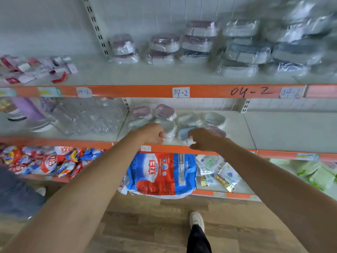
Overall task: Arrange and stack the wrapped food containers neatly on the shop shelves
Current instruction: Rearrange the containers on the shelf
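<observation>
Head view shows the left hand curled round a wrapped clear container and the right hand pinching a blue-lidded wrapped container, both on the middle shelf, seemingly to lift them toward the stacks above.

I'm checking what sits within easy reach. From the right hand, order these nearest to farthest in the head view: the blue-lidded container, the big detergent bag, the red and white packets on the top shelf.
1. Blue-lidded container: at the right hand, middle shelf.
2. Detergent bag: below, on the lower shelf.
3. Red and white packets: far left, top shelf.
</observation>
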Action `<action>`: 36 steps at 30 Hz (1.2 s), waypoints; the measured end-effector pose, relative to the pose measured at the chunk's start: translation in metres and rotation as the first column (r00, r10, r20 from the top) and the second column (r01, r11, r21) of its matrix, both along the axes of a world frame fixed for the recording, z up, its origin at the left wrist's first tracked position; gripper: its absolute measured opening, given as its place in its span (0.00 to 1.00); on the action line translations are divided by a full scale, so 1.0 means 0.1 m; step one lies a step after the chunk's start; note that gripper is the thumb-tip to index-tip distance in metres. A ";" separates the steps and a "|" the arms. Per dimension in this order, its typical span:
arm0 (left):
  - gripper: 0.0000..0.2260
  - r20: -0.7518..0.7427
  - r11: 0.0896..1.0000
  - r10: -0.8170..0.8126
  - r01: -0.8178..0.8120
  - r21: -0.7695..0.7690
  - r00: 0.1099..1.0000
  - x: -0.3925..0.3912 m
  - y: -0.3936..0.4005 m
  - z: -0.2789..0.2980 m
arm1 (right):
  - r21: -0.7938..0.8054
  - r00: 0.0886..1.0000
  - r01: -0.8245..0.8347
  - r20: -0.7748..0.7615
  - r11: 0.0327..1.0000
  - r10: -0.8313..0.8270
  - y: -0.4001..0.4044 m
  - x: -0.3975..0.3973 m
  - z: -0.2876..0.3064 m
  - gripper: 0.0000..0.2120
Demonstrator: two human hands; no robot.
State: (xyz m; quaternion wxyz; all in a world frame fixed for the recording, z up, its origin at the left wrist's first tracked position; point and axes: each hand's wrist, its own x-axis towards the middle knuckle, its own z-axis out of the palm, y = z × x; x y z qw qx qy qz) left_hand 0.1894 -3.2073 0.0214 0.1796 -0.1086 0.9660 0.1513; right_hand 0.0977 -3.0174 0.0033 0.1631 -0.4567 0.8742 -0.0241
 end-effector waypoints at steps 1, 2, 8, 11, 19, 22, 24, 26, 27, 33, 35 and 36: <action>0.09 -0.020 1.000 -0.002 0.002 -0.003 1.000 0.07 -0.02 0.14 | -0.020 1.000 -0.011 -0.024 1.000 0.010 -0.01 0.04 0.13 0.20; 0.08 -0.042 1.000 -0.006 0.006 -0.010 0.999 0.12 -0.04 0.28 | -0.038 0.998 -0.023 -0.054 0.999 0.021 -0.04 0.06 0.26 0.20; 0.06 -0.169 0.990 0.021 -0.044 -0.131 0.985 0.14 -0.29 1.05 | -0.193 0.989 -0.034 -0.146 0.981 0.006 -0.28 -0.09 1.00 0.17; 0.07 -0.264 0.983 0.040 -0.085 -0.163 0.964 0.00 -0.47 1.36 | -0.264 0.981 -0.062 -0.191 0.962 0.010 -0.46 -0.36 1.30 0.18; 0.09 -0.397 0.953 0.165 -0.250 -0.172 0.903 -0.65 -1.08 1.71 | -0.218 0.938 -0.181 -0.330 0.959 0.102 -1.20 -1.32 1.72 0.24; 0.13 -0.443 0.914 0.247 -0.359 -0.188 0.862 -0.85 -1.30 1.74 | -0.172 0.911 -0.220 -0.387 0.960 0.140 -1.52 -1.62 1.80 0.24; 0.15 -0.493 0.867 0.302 -0.450 -0.214 0.816 -0.97 -1.41 1.71 | -0.180 0.892 -0.235 -0.430 0.955 0.139 -1.71 -1.77 1.82 0.25; 0.15 -0.520 0.808 0.382 -0.549 -0.212 0.764 -1.06 -1.52 1.67 | -0.201 0.899 -0.213 -0.424 0.956 0.111 -1.87 -1.86 1.78 0.26; 0.16 -0.530 0.782 0.418 -0.589 -0.203 0.738 -1.11 -1.59 1.65 | -0.218 0.913 -0.192 -0.397 0.957 0.093 -1.96 -1.90 1.76 0.26; 0.20 -0.522 0.724 0.534 -0.678 -0.123 0.665 -1.48 -2.07 1.67 | -0.191 0.945 -0.149 -0.316 0.970 0.083 -2.35 -2.20 1.73 0.37; 0.25 -0.507 0.708 0.570 -0.700 -0.096 0.646 -1.64 -2.23 1.68 | -0.172 0.955 -0.118 -0.289 0.978 0.064 -2.44 -2.31 1.72 0.40; 0.27 -0.499 0.705 0.582 -0.705 -0.083 0.642 -1.73 -2.31 1.69 | -0.164 0.959 -0.090 -0.281 0.982 0.041 -2.50 -2.38 1.73 0.40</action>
